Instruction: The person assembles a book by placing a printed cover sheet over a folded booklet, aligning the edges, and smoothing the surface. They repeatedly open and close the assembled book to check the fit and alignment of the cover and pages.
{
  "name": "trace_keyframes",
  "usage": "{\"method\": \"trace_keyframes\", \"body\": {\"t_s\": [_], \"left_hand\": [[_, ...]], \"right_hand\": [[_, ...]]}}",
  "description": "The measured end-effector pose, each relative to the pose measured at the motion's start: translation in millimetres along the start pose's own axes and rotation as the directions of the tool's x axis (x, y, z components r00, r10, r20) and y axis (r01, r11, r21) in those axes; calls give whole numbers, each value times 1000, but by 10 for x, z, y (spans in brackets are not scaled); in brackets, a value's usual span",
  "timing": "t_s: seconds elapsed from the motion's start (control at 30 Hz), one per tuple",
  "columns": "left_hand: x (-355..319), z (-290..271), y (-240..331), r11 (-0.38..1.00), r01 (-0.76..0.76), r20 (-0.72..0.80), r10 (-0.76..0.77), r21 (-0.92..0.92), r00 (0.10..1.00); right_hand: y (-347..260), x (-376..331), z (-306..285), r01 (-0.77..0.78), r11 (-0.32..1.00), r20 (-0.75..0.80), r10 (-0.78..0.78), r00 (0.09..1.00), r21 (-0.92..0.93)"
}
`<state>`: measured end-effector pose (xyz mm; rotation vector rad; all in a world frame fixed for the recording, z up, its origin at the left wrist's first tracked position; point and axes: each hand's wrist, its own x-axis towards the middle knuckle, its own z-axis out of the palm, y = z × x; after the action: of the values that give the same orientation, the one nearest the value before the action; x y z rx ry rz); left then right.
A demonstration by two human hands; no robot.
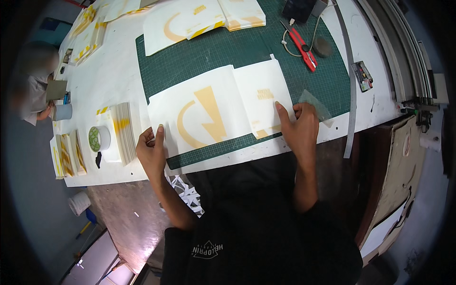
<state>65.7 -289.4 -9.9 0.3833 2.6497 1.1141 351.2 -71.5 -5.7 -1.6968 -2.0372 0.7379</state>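
A white printed sheet [164, 102] with pale orange shapes lies in front of me on the green cutting mat [204, 66]. A crease or step divides it into a wide left panel and a narrower right one. At its left edge, my left hand [152, 151] is closed, thumb up along the edge and fingers curled. My right hand [301, 127] pinches the sheet's right edge, its thumb lying on the printed face. Fingers under the paper are hidden. Beside the right hand, a small translucent sheet [315, 105] lies on the mat.
A red utility knife [304, 50], a cable and a dark round object [322, 47] lie far right. More printed sheets [156, 31] are stacked at the back. Left are a tape roll [105, 138] and bundles [124, 135]. A person [40, 90] stands at the far left.
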Motion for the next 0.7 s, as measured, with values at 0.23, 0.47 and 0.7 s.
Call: {"method": "trace_keyframes", "body": {"t_s": [0.23, 0.47, 0.7], "left_hand": [[147, -6, -94, 996, 11, 21, -9, -92, 1000], [173, 27, 31, 956, 66, 15, -64, -286, 998], [202, -63, 25, 976, -93, 140, 122, -196, 983]], "right_hand": [[-22, -8, -39, -33, 999, 45, 32, 998, 15], [30, -56, 3, 12, 998, 32, -14, 999, 65], [-139, 75, -98, 270, 953, -8, -273, 962, -138]]}}
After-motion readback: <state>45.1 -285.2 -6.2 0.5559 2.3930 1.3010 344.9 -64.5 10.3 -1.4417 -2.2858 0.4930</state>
